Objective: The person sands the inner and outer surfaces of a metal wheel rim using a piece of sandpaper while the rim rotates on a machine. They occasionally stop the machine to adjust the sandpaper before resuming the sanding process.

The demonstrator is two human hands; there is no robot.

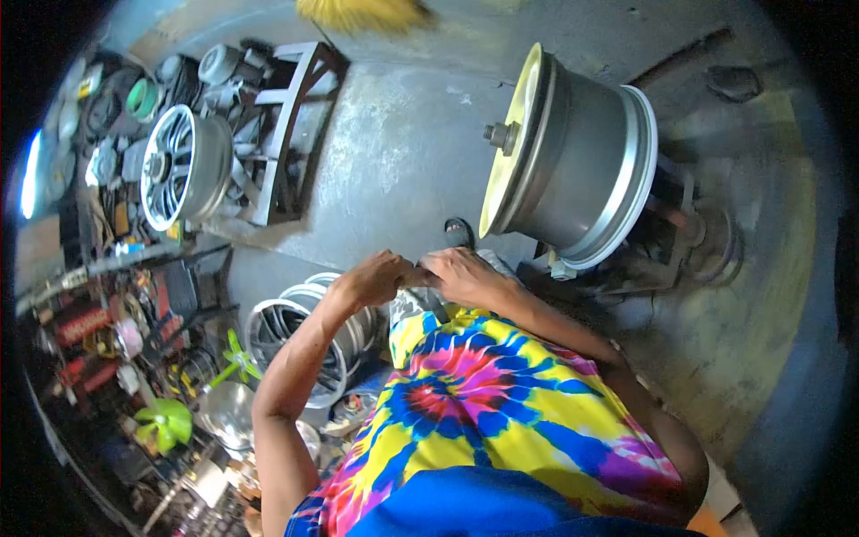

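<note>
My left hand [369, 277] and my right hand [465, 276] meet in front of my waist, fingers curled inward and close together. A small pale thing [414, 277] shows between the fingertips; its kind cannot be made out. To the right of my hands, a wide grey wheel rim [586, 148] is mounted on its side on a stand, with a yellowish face plate [506, 170] and a threaded shaft and nut [501, 135] sticking out toward the left. Below my left forearm, several silver spoked rims [295, 336] lean together on the floor.
At upper left, another spoked rim [170, 168] rests beside a metal frame [284, 134]. Clutter of tools and parts fills the left side, with green fan blades [165, 424] among it. Yellow bristles [362, 13] show at the top edge. A sandalled foot [459, 234] stands on the concrete floor [394, 134].
</note>
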